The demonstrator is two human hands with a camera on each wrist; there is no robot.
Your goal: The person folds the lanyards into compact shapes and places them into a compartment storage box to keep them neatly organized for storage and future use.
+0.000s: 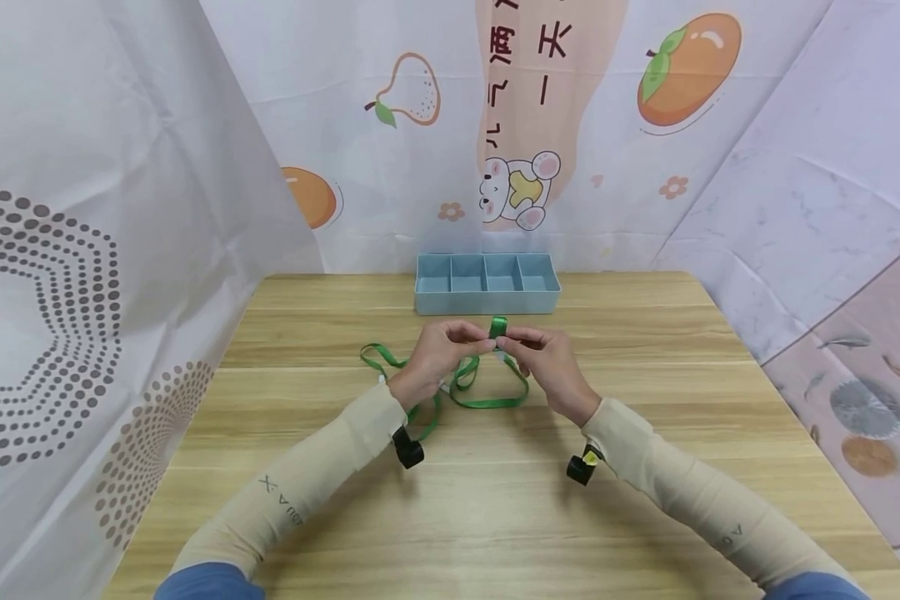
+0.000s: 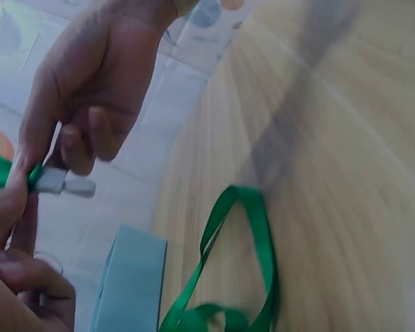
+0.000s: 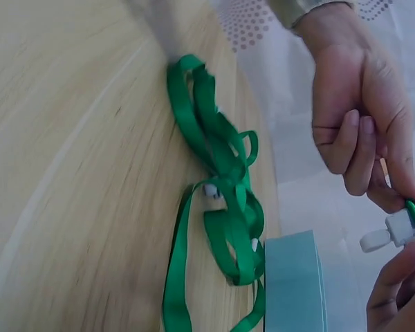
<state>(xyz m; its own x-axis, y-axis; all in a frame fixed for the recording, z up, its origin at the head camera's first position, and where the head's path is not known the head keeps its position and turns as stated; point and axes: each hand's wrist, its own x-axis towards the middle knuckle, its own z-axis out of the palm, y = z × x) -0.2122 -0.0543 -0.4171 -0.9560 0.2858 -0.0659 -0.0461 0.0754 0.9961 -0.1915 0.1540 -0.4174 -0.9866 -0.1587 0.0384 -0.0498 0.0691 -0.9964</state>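
Observation:
A green ribbon lanyard [image 1: 498, 326] is folded into a small upright loop between the two hands, in front of the box. My left hand [image 1: 437, 357] pinches one side of this fold with thumb and forefinger. From the other side, my right hand [image 1: 551, 360] pinches it too, the fingertips of both hands nearly meeting. A white plastic clip [image 3: 400, 228] hangs just below the pinched ribbon. More green ribbon [image 3: 228, 166] lies in loose tangled loops on the table, under and left of the hands, with small white fittings among the loops.
A light blue box [image 1: 487, 302] with several compartments stands at the table's back edge, just beyond the hands. The wooden table [image 1: 480, 517] reaches toward the person. Printed curtains [image 1: 390, 167] hang behind and on both sides.

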